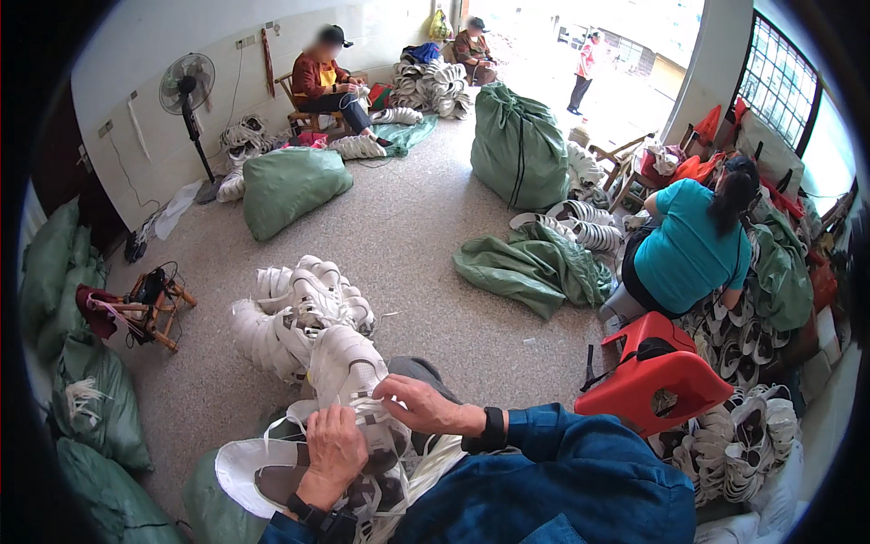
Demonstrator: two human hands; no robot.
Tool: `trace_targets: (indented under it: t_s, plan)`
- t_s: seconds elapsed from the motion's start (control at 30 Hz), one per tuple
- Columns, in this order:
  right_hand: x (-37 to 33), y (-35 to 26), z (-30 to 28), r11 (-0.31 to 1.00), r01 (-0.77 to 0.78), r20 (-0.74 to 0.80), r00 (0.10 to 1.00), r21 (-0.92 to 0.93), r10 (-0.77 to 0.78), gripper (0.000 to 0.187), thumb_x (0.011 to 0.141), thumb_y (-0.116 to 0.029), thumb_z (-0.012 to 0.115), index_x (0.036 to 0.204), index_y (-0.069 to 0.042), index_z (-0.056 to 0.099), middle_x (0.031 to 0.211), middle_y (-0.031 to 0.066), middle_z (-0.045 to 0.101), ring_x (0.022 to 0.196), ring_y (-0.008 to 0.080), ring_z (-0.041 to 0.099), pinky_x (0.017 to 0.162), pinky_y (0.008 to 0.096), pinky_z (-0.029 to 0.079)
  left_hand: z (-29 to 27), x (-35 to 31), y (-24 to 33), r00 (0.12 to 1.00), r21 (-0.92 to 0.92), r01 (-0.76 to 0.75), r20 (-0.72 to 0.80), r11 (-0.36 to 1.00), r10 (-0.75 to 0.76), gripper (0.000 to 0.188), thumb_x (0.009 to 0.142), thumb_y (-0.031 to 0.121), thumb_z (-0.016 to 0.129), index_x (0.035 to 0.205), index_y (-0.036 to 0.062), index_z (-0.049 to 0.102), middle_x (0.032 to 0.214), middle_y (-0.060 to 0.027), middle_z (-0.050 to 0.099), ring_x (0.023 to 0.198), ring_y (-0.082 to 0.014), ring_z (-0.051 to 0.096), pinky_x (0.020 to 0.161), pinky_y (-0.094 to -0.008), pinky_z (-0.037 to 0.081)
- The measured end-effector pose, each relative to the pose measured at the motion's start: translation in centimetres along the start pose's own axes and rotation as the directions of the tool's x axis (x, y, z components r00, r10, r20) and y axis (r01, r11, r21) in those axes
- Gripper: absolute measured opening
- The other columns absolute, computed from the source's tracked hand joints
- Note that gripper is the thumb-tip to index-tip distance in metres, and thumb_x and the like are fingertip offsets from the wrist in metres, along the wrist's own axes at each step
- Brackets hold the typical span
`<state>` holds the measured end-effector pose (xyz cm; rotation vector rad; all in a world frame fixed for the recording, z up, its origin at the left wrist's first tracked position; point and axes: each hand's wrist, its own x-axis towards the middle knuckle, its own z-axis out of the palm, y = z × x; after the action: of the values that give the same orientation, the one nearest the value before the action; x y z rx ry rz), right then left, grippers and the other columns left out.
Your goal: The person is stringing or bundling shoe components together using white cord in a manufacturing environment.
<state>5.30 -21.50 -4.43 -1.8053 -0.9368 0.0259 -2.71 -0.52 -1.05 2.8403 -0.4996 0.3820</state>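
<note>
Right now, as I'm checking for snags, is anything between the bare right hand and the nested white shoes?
Nothing visible: the bare right hand meets the nested white shoes directly; the bare left hand is to its left.

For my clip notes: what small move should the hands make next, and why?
Probably draw the white lace snug: the left hand and right hand are close together over the white shoe upper, and the lace bows out slackly beside the left hand.

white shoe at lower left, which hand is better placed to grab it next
Probably the left hand: it is close beside that white shoe, while the right hand is farther across.
</note>
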Motion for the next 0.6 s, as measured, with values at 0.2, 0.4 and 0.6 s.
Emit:
trace_targets:
  t_s: [0.2,0.4,0.6]
  plan:
    - [0.3,-0.4,0.7,0.999,0.048,0.012,0.999,-0.011,-0.048,0.015,0.094,-0.007,0.061,0.108,-0.002,0.060,0.102,0.0167,0.062,0.098,0.0370,0.063,0.085,0.0440,0.052,0.0,0.0,-0.3,0.998,-0.165,0.065,0.003,0.984,-0.065,0.014,0.083,0.007,0.062,0.096,0.0018,0.057,0.093,-0.0184,0.058,0.091,-0.0379,0.061,0.083,-0.0483,0.048]
    - [1.6,-0.5,1.2,0.967,0.203,0.088,0.978,-0.156,-0.191,0.017,0.091,-0.012,0.066,0.104,-0.003,0.062,0.100,0.0175,0.062,0.095,0.0379,0.063,0.084,0.0468,0.052,-2.1,-0.1,-0.3,0.998,-0.038,-0.058,-0.002,0.998,0.058,0.026,0.084,0.002,0.060,0.110,-0.0022,0.061,0.092,-0.0174,0.060,0.085,-0.0364,0.064,0.079,-0.0448,0.053]
    - [2.4,0.4,2.5,0.989,0.056,-0.039,0.997,-0.137,-0.062,0.014,0.093,-0.012,0.064,0.102,-0.001,0.062,0.095,0.0154,0.063,0.087,0.0363,0.063,0.076,0.0445,0.052,-5.4,0.7,2.0,0.993,-0.025,-0.098,-0.066,0.995,0.097,0.034,0.085,0.002,0.060,0.118,-0.0030,0.061,0.091,-0.0169,0.059,0.080,-0.0349,0.065,0.072,-0.0425,0.054]
